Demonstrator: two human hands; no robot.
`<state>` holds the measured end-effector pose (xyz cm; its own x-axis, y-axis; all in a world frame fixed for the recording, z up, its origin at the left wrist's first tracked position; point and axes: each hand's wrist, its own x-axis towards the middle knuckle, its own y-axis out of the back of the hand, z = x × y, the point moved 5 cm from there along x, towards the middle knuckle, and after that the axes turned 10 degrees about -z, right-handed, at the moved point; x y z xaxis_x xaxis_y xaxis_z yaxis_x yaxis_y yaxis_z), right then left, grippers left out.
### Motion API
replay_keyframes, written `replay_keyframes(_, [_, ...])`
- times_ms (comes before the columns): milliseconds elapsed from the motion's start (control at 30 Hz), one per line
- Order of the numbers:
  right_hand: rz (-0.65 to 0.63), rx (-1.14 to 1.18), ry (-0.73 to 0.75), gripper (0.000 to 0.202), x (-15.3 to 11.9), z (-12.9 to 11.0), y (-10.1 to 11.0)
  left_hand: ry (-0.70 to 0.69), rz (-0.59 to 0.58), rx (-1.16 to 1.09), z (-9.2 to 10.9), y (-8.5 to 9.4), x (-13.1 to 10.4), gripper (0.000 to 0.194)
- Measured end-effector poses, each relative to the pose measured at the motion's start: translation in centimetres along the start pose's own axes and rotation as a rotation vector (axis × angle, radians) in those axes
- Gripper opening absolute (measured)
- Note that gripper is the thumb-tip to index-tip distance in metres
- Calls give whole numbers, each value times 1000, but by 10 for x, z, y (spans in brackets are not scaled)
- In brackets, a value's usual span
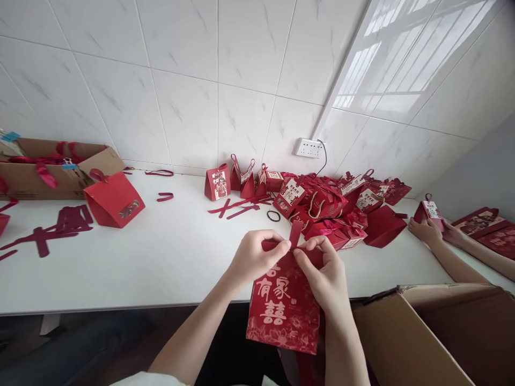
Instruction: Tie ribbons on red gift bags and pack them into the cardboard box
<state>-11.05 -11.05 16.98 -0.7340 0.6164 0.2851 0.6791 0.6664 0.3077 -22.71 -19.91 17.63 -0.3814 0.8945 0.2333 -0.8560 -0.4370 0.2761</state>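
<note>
Red card box [284, 321] looks light, creasable; our left hand [260, 256] and right hand [329, 273] pinch its top edge, ribbon [295, 234] between them. We'd hold there, gently.

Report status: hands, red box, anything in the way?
Left hand and right hand pinching red box at top, beside strap. Printed side toward camera. Nothing seen blocking hands; open carton off to right.
</note>
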Motion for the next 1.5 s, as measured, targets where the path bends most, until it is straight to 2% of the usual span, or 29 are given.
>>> replay_keyframes(233, [-87, -69, 85, 16, 6, -7, -15, 34, -28, -31, 4, 21, 4, 20])
replay_keyframes(367, [-146, -71, 92, 14, 10, -7, -23, 36, 38, -4, 3, 26, 1, 21])
replay_keyframes(633, [-177, -93, 134, 12, 18, -13, -38, 20, 224, -23, -1, 36, -7, 22])
replay_keyframes(733, [-169, -83, 136, 17, 22, -7, -46, 32, 270, -27, -5, 39, -13, 21])
replay_keyframes(900, [-182, -55, 38, 30, 28, 12, -57, 91, 314, -36, -15, 41, -22, 20])
replay_keyframes(1100, [-230, -34, 14, 34, 26, 21, -56, 80, 370, 45, -16, 38, -27, 18])
replay_keyframes(1300, [-257, -22, 48, 24, 21, 8, -54, 57, 358, 32, -18, 35, -28, 20])
replay_keyframes(1500, [-322, 60, 125, 16, 14, -12, -58, 41, 398, 34, -5, 40, -43, 21])
